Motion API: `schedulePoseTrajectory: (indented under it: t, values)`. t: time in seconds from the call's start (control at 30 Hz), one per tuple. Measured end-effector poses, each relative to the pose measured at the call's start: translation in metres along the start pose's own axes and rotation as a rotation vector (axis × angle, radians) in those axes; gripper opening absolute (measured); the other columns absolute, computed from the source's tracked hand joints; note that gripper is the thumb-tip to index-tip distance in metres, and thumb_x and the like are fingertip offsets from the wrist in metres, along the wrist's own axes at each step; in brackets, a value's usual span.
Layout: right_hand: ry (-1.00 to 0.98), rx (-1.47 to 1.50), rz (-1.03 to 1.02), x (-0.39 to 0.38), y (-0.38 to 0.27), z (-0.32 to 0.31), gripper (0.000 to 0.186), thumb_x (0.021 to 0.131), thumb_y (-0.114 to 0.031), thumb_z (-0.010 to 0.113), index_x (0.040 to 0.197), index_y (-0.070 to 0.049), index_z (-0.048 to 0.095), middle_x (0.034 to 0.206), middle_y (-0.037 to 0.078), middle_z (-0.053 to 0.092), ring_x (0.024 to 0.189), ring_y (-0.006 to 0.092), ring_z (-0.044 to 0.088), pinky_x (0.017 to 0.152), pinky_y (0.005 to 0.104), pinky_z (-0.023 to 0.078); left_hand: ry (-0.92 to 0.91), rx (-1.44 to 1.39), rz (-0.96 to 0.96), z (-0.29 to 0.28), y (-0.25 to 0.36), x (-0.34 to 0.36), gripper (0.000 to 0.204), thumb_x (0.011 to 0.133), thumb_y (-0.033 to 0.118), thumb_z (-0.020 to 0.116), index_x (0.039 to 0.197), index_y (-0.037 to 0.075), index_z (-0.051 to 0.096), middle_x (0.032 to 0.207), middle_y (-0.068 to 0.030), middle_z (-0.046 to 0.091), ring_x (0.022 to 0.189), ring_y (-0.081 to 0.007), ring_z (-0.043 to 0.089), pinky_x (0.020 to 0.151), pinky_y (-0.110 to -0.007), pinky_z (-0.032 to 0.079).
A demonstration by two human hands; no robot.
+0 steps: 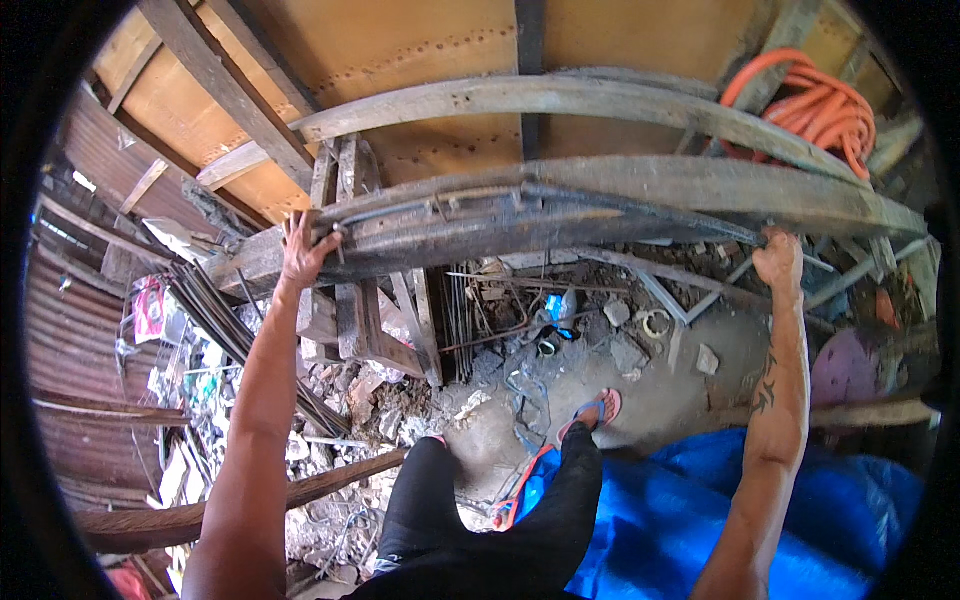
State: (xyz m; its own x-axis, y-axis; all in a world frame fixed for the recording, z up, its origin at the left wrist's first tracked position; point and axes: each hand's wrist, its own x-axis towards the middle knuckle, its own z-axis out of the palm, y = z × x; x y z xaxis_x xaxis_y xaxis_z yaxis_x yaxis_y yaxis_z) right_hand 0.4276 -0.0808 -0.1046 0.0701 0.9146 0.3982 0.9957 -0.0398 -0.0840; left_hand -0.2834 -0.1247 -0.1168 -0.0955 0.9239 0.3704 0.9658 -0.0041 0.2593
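A long weathered wooden beam runs crosswise at about waist height on a timber trestle, with thin dark metal rods along it. My left hand rests on the beam's left part with fingers spread, thumb beside a short upright metal pin. My right hand is closed around the right end of a dark metal bar that slopes down along the beam's face from its middle.
An orange coiled hose lies behind at right, before plywood panels. Corrugated sheets stand left, near bundled rods, rubble and a loose wooden pole. A blue tarp lies lower right. Metal frames lean under the beam.
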Motion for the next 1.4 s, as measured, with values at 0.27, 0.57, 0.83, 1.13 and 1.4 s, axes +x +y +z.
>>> schedulePoseTrajectory:
  t: [0.27, 0.57, 0.83, 1.13, 1.4]
  values:
    - [-0.101, -0.263, 0.496, -0.261, -0.165, -0.07, 0.026, 0.065, -0.025, 0.064, 0.08, -0.004, 0.059, 0.076, 0.018, 0.061, 0.075, 0.0358, 0.06, 0.065, 0.046, 0.048, 0.089, -0.044, 0.16, 0.007, -0.016, 0.003, 0.062, 0.07, 0.048, 0.063, 0.114, 0.007, 0.051, 0.11, -0.0199, 0.046, 0.104, -0.0375, 0.04, 0.089, -0.05, 0.033]
    - [-0.288, -0.223, 0.363, -0.259, -0.149, -0.089, 0.036, 0.066, -0.026, 0.064, 0.095, -0.005, 0.059, 0.079, 0.02, 0.062, 0.077, 0.0376, 0.059, 0.069, 0.047, 0.046, -0.328, -0.785, 0.231, 0.021, 0.204, -0.202, 0.047, 0.072, 0.029, 0.07, 0.111, 0.008, 0.055, 0.115, -0.0138, 0.052, 0.106, -0.0261, 0.05, 0.09, -0.036, 0.04]
    - [-0.434, 0.096, 0.239, -0.232, -0.14, -0.118, 0.022, 0.058, -0.013, 0.066, 0.074, 0.0, 0.059, 0.072, 0.022, 0.06, 0.071, 0.0407, 0.058, 0.065, 0.0486, 0.044, -1.068, -2.591, -0.62, 0.079, 0.451, -0.197, 0.018, 0.084, 0.018, 0.059, 0.095, 0.006, 0.053, 0.083, -0.0031, 0.053, 0.081, -0.0152, 0.052, 0.081, -0.029, 0.041]
    - [-0.188, -0.018, 0.453, -0.272, -0.216, -0.109, 0.018, 0.062, -0.01, 0.065, 0.077, -0.006, 0.056, 0.065, 0.019, 0.058, 0.067, 0.0389, 0.058, 0.058, 0.0476, 0.044, -1.394, -2.659, -0.651, 0.063, 0.406, -0.213, 0.017, 0.077, 0.007, 0.056, 0.068, 0.01, 0.042, 0.06, 0.0006, 0.038, 0.059, -0.0129, 0.043, 0.058, -0.027, 0.038]
    - [-0.487, 0.529, 0.69, -0.337, -0.347, -0.136, 0.021, 0.067, -0.001, 0.063, 0.086, 0.001, 0.053, 0.067, 0.013, 0.058, 0.059, 0.0296, 0.056, 0.053, 0.0374, 0.044, -1.699, -2.438, -0.818, 0.031, 0.272, -0.25, 0.022, 0.074, 0.003, 0.054, 0.062, 0.011, 0.038, 0.058, -0.0004, 0.038, 0.049, -0.0109, 0.039, 0.052, -0.023, 0.035]
